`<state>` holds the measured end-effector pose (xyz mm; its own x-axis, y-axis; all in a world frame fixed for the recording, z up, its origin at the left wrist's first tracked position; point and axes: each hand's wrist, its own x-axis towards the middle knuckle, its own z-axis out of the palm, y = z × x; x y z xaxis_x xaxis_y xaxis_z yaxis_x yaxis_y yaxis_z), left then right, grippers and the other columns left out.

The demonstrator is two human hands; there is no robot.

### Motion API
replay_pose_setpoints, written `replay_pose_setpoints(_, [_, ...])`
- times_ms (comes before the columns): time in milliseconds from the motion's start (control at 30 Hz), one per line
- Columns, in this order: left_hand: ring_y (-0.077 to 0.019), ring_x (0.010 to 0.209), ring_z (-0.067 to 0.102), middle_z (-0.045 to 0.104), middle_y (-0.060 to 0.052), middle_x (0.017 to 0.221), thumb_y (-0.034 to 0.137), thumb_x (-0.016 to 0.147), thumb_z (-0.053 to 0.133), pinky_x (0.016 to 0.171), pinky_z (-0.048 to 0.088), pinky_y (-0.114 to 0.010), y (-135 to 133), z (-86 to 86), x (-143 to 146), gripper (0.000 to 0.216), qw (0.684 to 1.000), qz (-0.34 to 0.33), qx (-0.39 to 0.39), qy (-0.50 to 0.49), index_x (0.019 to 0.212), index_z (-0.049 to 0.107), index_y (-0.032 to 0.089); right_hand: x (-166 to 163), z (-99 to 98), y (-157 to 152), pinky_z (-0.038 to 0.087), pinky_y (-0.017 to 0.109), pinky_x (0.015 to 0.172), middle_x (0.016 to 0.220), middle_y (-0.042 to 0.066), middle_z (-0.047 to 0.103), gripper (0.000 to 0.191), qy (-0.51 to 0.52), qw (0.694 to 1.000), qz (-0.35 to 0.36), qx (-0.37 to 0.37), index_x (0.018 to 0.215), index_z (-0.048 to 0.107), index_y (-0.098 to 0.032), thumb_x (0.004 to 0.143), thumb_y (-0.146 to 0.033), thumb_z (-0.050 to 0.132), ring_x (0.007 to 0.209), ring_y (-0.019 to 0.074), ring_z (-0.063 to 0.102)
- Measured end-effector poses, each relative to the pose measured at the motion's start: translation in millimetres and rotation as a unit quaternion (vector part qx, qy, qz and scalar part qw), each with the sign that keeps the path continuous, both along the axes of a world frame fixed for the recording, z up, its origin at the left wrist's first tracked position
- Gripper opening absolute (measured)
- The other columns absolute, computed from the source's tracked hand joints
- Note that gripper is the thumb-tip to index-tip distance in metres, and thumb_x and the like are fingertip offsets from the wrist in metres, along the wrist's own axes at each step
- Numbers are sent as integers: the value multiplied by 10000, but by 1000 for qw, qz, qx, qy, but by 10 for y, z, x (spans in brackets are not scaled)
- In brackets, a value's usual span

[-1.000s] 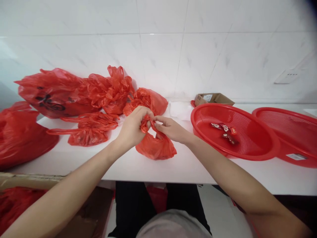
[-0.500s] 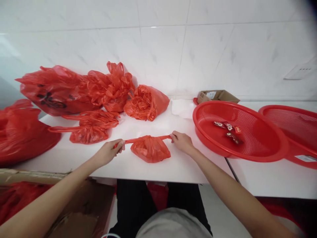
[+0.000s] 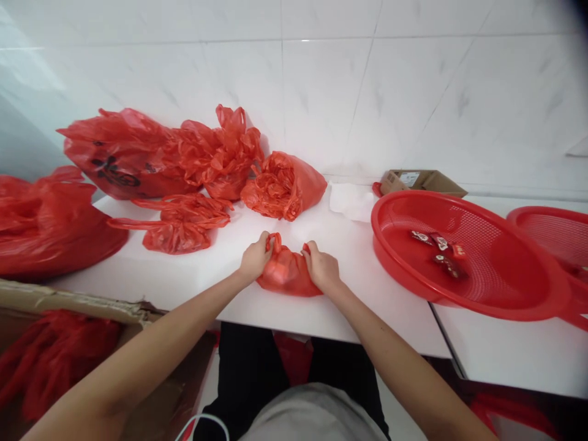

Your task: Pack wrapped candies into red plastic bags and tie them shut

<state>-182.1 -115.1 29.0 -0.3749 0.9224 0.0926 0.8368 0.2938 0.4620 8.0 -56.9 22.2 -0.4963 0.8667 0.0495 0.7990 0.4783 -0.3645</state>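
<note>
A white table (image 3: pixel 358 245) runs across the scene, a red basket (image 3: pixel 390 263) on its right. A bulging bag (image 3: pixel 46 233) lies at left. Near the middle, a small red bag (image 3: pixel 289 275) rests on the tabletop; the left hand (image 3: pixel 255 257) pinches its left top, the right hand (image 3: pixel 323 267) its right. Wrapped packets (image 3: pixel 441 242) lie inside the basket.

A red bag (image 3: pixel 289 277) lies near the white table's (image 3: pixel 351 248) front edge, a black-marked red sack (image 3: pixel 126 153) along its back edge, before grey-veined white tiles (image 3: pixel 326 92).
</note>
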Motion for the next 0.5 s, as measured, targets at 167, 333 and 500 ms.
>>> replay_pose_setpoints(167, [-239, 712, 654, 679, -48, 737, 426, 967, 335, 659, 401, -312, 74, 37, -58, 248, 995, -10, -52, 87, 1018, 494, 243, 70, -48, 336, 311, 298, 719, 691, 27, 675, 285, -39, 999, -3, 37, 1098, 532, -206, 1021, -345, 296, 606, 176, 582])
replay_pose_setpoints(333, [-252, 770, 673, 719, -111, 866, 285, 971, 328, 786, 377, -364, 194, -44, -42, 224, 985, -12, -51, 162, 1076, 511, 209, -3, -154, 504, 295, 304, 793, 625, 5, 651, 314, -50, 997, 1, 53, 1075, 570, -203, 1016, -319, 284, 581, 159, 538])
replay_pose_setpoints(500, [-241, 760, 674, 724, -121, 872, 223, 964, 330, 829, 345, -371, 193, -151, -28, 230, 979, -9, -49, 197, 1076, 528, 198, -23, -223, 472, 284, 311, 817, 686, 27, 677, 343, -45, 998, -7, 49, 1080, 581, -199, 1019, -310, 263, 614, 156, 554])
